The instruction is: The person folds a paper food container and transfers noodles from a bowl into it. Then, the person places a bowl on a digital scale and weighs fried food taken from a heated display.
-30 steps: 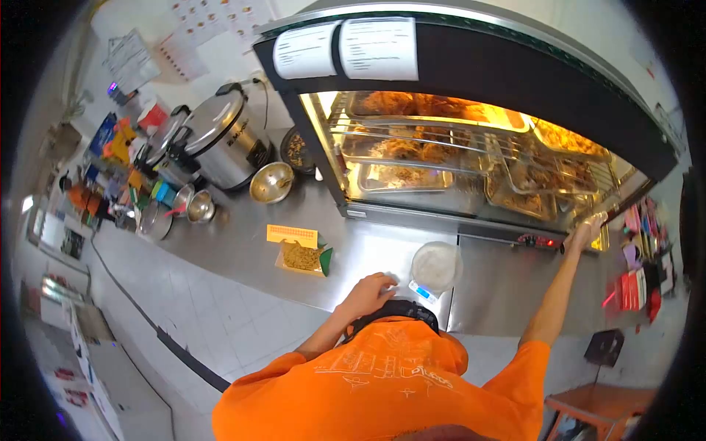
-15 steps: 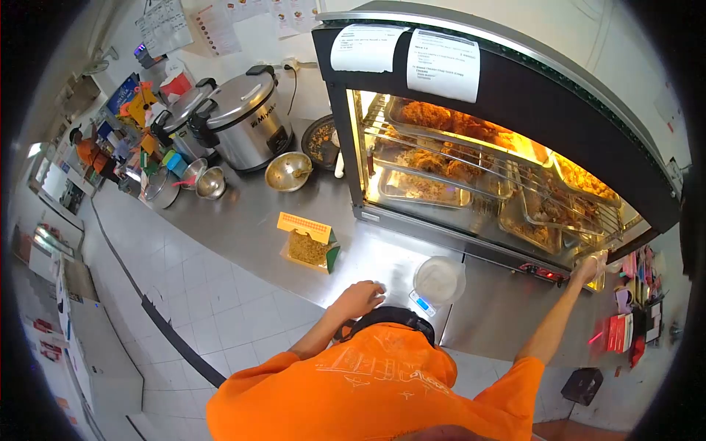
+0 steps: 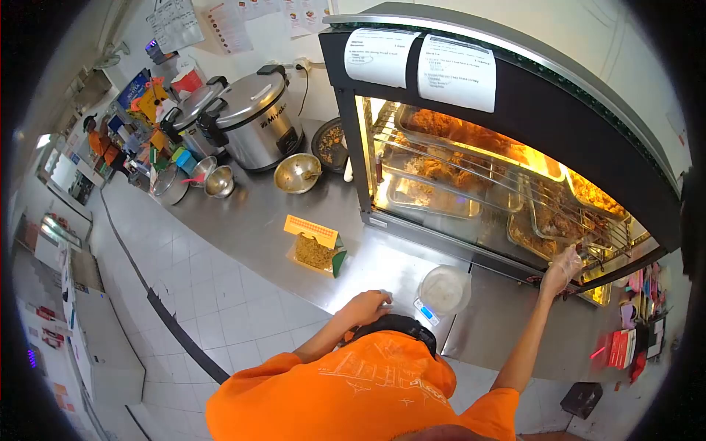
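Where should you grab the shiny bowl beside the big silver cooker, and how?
I'd pinch the near rim of the bowl with the left hand, coming from the person's side. It sits open side up, so the round rim is easy to reach, while the big cooker crowds its far side. Something's inside, so keep it level.

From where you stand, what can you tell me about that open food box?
The open food box looks like card, with a patterned orange-yellow flap raised at the far side and a green flap at the right. Grainy yellow-brown food, perhaps rice, fills it. It sits on the metal counter, beyond the left hand, untouched.
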A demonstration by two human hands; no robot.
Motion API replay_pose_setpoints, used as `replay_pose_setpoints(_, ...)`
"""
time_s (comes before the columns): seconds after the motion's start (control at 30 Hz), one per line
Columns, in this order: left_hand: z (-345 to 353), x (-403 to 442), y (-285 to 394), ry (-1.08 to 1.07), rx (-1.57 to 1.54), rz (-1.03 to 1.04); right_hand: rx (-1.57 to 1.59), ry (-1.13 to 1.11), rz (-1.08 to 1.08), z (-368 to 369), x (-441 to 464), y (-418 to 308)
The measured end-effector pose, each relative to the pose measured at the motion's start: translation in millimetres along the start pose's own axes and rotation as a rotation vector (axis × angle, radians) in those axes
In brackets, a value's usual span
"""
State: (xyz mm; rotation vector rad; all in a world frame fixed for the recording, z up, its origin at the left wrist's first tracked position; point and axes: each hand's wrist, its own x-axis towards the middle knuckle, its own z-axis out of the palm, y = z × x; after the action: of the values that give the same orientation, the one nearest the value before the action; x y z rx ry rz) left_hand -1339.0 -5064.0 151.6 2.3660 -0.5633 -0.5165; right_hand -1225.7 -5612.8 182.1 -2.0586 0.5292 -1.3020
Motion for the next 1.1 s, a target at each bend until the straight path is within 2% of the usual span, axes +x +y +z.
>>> replay_pose_setpoints(0.1, 4, 2, -7, -0.014, 0.014, 0.004, -0.118, -0.126, -0.103, 7, -12, -5)
replay_pose_setpoints(0.27, 13, 9, -16, -0.004, 0.017, 0.028, -0.111, -0.378, 0.025, -8, -26, -83)
replay_pose_setpoints(0.33, 17, 13, -20, 0.006, 0.02, 0.046, -0.126, -0.358, -0.172, -3, -36, -91)
replay_pose_setpoints(0.4, 12, 14, -18, -0.01, -0.003, 0.0, 0.029, -0.418, -0.06, -9, -43, -112)
replay_pose_setpoints(0.47, 4, 23, -15, -0.051, -0.026, 0.015, 0.087, -0.484, -0.089, -4, -46, -121)
replay_pose_setpoints(0.5, 10, 26, -22, -0.074, -0.23, -0.121, 0.091, -0.51, -0.081, -14, -49, -120)
replay_pose_setpoints(0.53, 22, 26, -42, 0.009, -0.155, -0.044, 0.255, -0.662, 0.281, -31, -45, -144)
replay_pose_setpoints(0.57, 31, 25, -57, 0.09, -0.084, 0.043, 0.206, -0.662, 0.077, -36, -40, -131)
replay_pose_setpoints(0.6, 23, 18, -44, 0.082, -0.077, -0.032, 0.152, -0.674, -0.13, -41, -36, -111)
replay_pose_setpoints(0.63, 12, 17, -30, 0.095, -0.064, -0.108, 0.041, -0.606, -0.044, -42, -41, -84)
replay_pose_setpoints(0.67, 18, 15, -40, 0.144, -0.11, -0.08, -0.059, -0.544, 0.026, -43, -44, -64)
replay_pose_setpoints(0.77, 32, 12, -44, 0.286, -0.234, -0.112, -0.319, -0.845, -0.143, -53, -18, -81)
replay_pose_setpoints(0.9, 65, 10, -63, 0.591, -0.188, 0.041, -0.554, -0.584, -0.507, 3, -22, -14)
replay_pose_setpoints(0.93, 81, 8, -75, 0.624, -0.223, -0.008, -0.609, -0.745, -0.439, 14, -7, -15)
replay_pose_setpoints(1.0, 90, 8, -83, 0.649, -0.025, 0.118, -0.707, -1.057, -0.292, 33, 24, -30)
replay_pose_setpoints(1.03, 90, 9, -85, 0.666, 0.074, 0.175, -0.718, -1.098, -0.275, 46, 31, -19)
replay_pose_setpoints(1.1, 92, 9, -86, 0.603, 0.09, 0.159, -0.717, -1.07, -0.319, 67, 34, 5)
